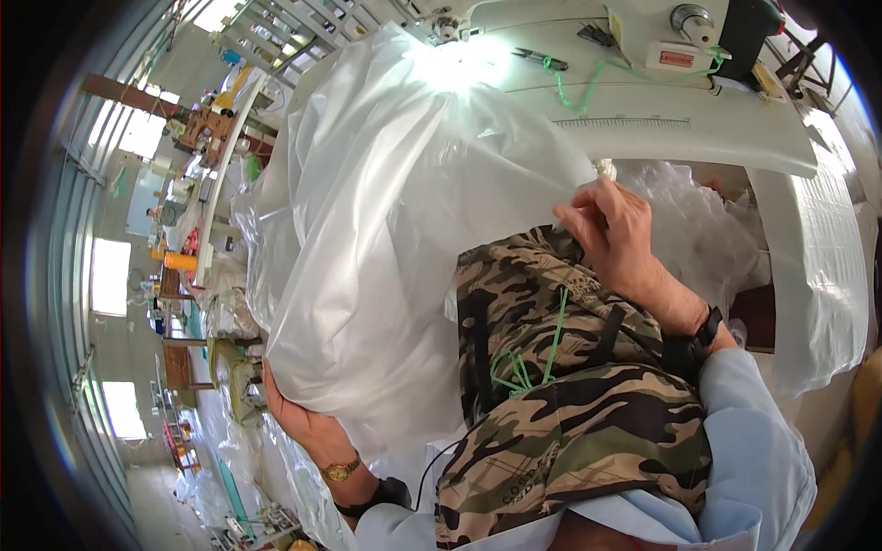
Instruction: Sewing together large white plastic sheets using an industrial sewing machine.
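Note:
A big sheet of translucent white plastic [367, 239] hangs in loose folds from the brightly lit needle area of a sewing machine [514, 119]. My left hand [308, 422] is at the sheet's lower left edge, closed around it, with most of its fingers hidden behind the folds. To the right of the sheet, above my camouflage apron [570, 413], my right hand [614, 230] is raised with its fingers curled in. Whether anything small is between those fingertips I cannot make out. Green thread ends [519, 375] lie on the apron.
On the machine bed lie thread snips [540, 60] and a loose green thread [574, 103], near a printed ruler scale [629, 122]. A handwheel [692, 25] is at the upper right. Crumpled clear plastic [698, 220] fills the gap beyond my right hand. Benches with machines [207, 129] stand at left.

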`<state>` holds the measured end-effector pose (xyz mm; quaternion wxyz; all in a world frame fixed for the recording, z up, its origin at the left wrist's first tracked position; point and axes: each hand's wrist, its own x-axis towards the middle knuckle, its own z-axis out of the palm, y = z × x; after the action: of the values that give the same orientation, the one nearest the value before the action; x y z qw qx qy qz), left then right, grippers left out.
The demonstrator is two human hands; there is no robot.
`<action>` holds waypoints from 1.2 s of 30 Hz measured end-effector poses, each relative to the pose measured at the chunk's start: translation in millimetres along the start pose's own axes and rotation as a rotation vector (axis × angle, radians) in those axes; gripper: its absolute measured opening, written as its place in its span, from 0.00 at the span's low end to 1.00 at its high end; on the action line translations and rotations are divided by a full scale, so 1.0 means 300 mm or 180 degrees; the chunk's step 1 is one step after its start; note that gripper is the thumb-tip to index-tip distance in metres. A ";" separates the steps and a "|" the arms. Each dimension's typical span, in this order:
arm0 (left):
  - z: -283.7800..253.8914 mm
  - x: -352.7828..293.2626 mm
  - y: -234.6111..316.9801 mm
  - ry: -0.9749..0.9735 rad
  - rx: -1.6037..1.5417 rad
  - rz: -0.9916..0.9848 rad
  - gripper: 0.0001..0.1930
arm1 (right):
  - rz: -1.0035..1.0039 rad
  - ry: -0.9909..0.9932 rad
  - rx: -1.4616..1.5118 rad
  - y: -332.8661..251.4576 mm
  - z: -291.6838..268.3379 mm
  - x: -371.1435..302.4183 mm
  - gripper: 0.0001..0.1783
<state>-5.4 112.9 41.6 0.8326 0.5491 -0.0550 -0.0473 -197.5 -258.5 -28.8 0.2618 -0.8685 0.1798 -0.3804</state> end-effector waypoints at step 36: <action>-0.050 -0.113 -0.105 0.0127 0.0490 -0.0224 0.06 | 0.0682 -0.3298 0.5635 -0.403 0.500 0.019 0.23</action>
<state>-37.5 119.0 5.3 0.7867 0.6139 -0.0226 -0.0612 -66.8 -117.1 -40.1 0.8855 -0.4014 -0.2232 0.0698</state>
